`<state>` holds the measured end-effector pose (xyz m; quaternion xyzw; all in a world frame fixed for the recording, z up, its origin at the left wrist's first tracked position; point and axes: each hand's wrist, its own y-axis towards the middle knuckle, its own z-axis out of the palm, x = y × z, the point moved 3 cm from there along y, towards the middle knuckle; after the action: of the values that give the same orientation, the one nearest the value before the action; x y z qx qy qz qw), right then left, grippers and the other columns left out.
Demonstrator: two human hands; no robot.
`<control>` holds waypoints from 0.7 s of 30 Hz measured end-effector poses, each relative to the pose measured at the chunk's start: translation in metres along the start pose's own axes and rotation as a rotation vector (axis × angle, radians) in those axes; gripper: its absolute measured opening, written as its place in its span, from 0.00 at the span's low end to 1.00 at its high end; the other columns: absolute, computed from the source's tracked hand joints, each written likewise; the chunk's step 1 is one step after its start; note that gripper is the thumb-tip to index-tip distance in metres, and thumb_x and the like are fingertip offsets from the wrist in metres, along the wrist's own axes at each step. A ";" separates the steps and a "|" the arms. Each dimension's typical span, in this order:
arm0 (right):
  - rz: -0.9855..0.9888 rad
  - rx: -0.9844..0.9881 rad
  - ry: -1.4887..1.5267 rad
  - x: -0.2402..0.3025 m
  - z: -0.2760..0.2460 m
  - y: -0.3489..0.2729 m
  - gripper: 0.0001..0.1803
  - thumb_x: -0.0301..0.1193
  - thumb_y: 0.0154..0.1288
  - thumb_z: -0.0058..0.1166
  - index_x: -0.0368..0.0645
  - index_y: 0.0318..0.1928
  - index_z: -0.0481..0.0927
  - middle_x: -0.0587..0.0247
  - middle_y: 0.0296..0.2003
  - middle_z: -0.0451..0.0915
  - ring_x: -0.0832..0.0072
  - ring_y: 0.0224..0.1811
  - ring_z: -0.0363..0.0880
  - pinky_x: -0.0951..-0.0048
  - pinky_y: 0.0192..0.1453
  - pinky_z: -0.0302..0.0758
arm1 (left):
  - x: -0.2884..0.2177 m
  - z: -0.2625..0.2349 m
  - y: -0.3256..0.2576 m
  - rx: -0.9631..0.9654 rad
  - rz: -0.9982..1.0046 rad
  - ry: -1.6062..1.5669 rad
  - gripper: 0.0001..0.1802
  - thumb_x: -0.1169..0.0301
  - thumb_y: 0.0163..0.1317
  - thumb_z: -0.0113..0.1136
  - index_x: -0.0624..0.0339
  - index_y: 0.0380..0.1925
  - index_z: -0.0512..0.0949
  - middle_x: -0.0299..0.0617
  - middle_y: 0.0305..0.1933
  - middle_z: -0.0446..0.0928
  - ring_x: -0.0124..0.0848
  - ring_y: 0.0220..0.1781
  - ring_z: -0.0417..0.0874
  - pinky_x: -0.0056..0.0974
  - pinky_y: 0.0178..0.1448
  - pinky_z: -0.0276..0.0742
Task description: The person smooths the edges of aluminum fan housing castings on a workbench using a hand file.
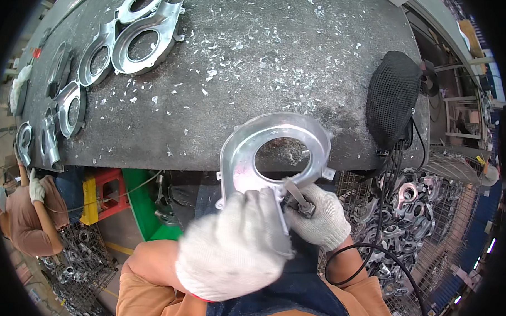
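- The left hand point(233, 242) is gloved and blurred, its fingers lying across the neck of a ring-shaped metal casting point(236, 142); whether they grip it or only press on it, I cannot tell.
- The right hand point(322, 214), gloved too, is closed around a small tool point(296, 193) whose flat strip points up to the casting's lower rim.
- The casting sits at the near edge of the tabletop point(207, 131), its ring reaching over the surface and its neck toward the worker's apron point(274, 299).
- From here I'd judge this to be the edge-cleaning step, with the tool worked along the rim.
- The next move seems to call for a steady casting, the strip kept against the edge, and the left fingers clear of its path.
- Pale flakes point(211, 75) litter the tabletop; similar castings point(128, 61) lie at its far left.
- A black mesh-covered object point(393, 103) stands to the right, above a wire basket point(460, 190) of metal parts point(419, 209).
- Off to the left, a co-worker's gloved hand point(37, 189) is beside the tabletop's edge.
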<state>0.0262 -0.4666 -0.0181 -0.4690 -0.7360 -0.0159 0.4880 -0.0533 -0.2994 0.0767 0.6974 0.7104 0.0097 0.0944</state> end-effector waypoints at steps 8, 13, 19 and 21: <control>0.020 -0.259 -0.155 0.002 -0.003 0.003 0.10 0.29 0.64 0.71 0.48 0.45 0.86 0.52 0.39 0.90 0.48 0.42 0.92 0.54 0.44 0.88 | -0.016 0.008 -0.003 0.032 0.012 -0.067 0.26 0.61 0.61 0.74 0.73 0.51 0.87 0.52 0.46 0.89 0.45 0.43 0.91 0.47 0.31 0.82; -0.022 -0.547 -0.274 -0.006 -0.009 -0.005 0.10 0.29 0.63 0.72 0.49 0.43 0.84 0.53 0.36 0.90 0.50 0.38 0.92 0.55 0.43 0.88 | -0.026 0.019 -0.001 -0.116 0.057 0.030 0.26 0.61 0.60 0.74 0.74 0.51 0.86 0.52 0.45 0.89 0.43 0.40 0.90 0.45 0.28 0.79; 0.066 -0.077 0.105 -0.017 0.001 -0.008 0.14 0.30 0.62 0.74 0.47 0.47 0.86 0.51 0.36 0.90 0.53 0.40 0.93 0.59 0.43 0.88 | -0.034 0.024 0.004 -0.019 0.137 0.109 0.30 0.64 0.51 0.70 0.80 0.49 0.85 0.57 0.45 0.88 0.44 0.39 0.89 0.41 0.24 0.76; 0.093 0.333 0.509 -0.031 0.006 -0.004 0.14 0.29 0.61 0.74 0.45 0.47 0.86 0.51 0.36 0.89 0.54 0.39 0.92 0.61 0.44 0.87 | -0.035 0.028 -0.005 0.040 -0.018 -0.025 0.29 0.66 0.51 0.67 0.82 0.49 0.85 0.60 0.44 0.87 0.45 0.39 0.89 0.42 0.24 0.77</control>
<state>0.0213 -0.4871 -0.0422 -0.3968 -0.5604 0.0104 0.7269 -0.0534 -0.3379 0.0532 0.6926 0.7156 -0.0143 0.0894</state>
